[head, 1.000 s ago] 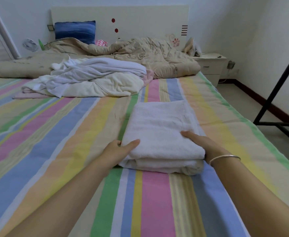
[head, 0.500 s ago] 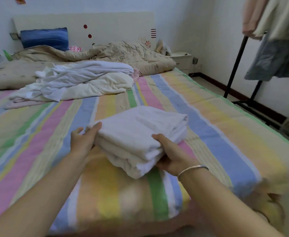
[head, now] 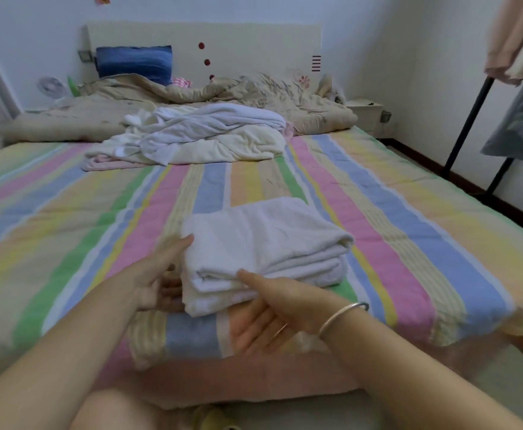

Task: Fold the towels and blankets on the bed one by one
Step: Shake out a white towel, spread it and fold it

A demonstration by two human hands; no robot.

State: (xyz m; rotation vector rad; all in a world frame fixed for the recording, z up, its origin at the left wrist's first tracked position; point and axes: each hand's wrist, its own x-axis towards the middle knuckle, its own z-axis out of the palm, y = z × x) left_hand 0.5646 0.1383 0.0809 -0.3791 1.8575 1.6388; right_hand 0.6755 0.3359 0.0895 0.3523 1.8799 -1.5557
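Both forearms (head: 68, 346) are bare from the bottom edge of the view up to the hands, with no cloth over them. The right wrist carries a plain silver bangle (head: 340, 315), a slim, smooth, rounded band with a bright sheen. Just beyond the bangle, the right hand (head: 263, 318) has a thin ring (head: 281, 328) on one finger, too small and blurred to tell more. The left hand (head: 154, 283), across from the bangle, is bare. Well below the bangle, a bare leg (head: 114, 411) shows. Beside it is a blurred olive-yellow shape (head: 213, 418), perhaps a slipper.
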